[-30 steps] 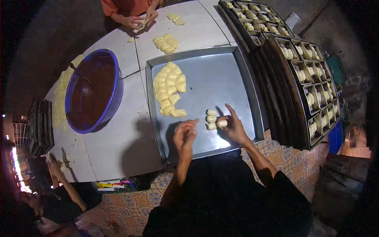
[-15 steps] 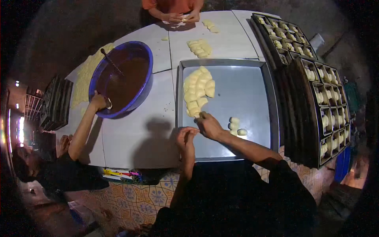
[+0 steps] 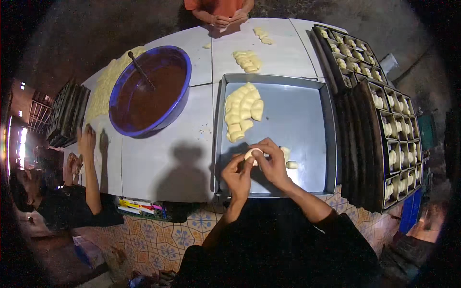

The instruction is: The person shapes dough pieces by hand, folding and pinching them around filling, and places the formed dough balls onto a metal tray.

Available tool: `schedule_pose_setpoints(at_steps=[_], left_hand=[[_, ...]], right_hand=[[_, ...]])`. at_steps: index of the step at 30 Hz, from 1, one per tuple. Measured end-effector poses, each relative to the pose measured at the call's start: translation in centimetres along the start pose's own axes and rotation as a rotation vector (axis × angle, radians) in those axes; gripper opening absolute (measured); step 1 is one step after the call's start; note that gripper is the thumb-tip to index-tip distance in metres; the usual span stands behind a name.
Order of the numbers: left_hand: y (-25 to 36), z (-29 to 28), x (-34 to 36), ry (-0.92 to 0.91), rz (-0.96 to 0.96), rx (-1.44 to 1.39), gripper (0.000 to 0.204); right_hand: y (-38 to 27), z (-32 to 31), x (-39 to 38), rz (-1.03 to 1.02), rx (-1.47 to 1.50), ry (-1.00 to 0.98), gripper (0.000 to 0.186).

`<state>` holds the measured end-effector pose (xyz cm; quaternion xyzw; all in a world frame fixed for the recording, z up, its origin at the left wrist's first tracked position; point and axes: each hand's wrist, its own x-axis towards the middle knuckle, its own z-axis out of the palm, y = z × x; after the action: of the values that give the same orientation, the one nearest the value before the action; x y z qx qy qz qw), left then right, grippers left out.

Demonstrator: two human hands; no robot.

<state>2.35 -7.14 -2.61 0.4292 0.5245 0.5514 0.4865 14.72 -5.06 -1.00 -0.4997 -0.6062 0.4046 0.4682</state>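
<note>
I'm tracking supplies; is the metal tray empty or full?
Partly full: dough pieces cover part of the metal tray; bare metal shows.

Smooth metal tray (image 3: 297,120) with a dull sheen, shiny plastic basin (image 3: 178,111), smooth dough pieces (image 3: 241,106)

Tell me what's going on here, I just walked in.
The camera wearer's left hand and right hand together hold a dough piece above a metal tray. A cluster of pale dough lies at the tray's left side, and a few small rolls sit by the right hand. On the table to the left stands a purple basin of brown mixture; on the right, stacked moulds hold more dough. Across the table, a person in orange has both hands together.
</note>
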Motion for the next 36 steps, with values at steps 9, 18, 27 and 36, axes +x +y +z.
schedule_pose_setpoints(at_steps=[9,18,27,36], left_hand=[[-0.3,-1.1,2.2,-0.426,-0.559,-1.200,0.065],[5.7,-13.3,27.4,0.162,0.146,0.157,0.073],[6.1,-10.5,28.6,0.204,-0.137,0.751,0.084],[2.6,-0.8,10.0,-0.163,-0.459,-0.402,0.069]], right_hand=[[1.6,0.6,1.3,-0.251,0.020,-0.185,0.039],[3.1,1.5,3.5,0.172,0.546,-0.351,0.122],[5.5,1.9,4.1,0.283,0.534,-0.192,0.086],[5.5,2.8,4.7,0.687,0.941,0.019,0.029]])
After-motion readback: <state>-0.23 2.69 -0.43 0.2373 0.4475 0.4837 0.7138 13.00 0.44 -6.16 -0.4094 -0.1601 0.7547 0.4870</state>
